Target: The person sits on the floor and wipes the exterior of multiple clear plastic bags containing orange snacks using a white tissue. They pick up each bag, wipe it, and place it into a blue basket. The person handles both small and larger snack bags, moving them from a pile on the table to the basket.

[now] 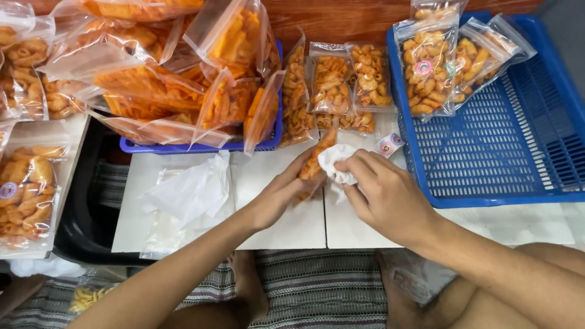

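Note:
My left hand (277, 195) holds a clear plastic bag of orange snacks (315, 159) upright on edge over the white board (286, 225). My right hand (384, 192) presses a crumpled white tissue (336, 164) against that bag's side. A small round sticker sheet (389, 145) lies on the board just beyond my right hand.
A blue basket (506, 152) at right holds a few sealed snack bags (426, 61). A second blue basket (183, 146) at upper left is heaped with orange snack bags. More bags (341, 85) lean between them. Loose tissue and empty clear bags (189, 192) lie left; another filled bag (27, 189) at far left.

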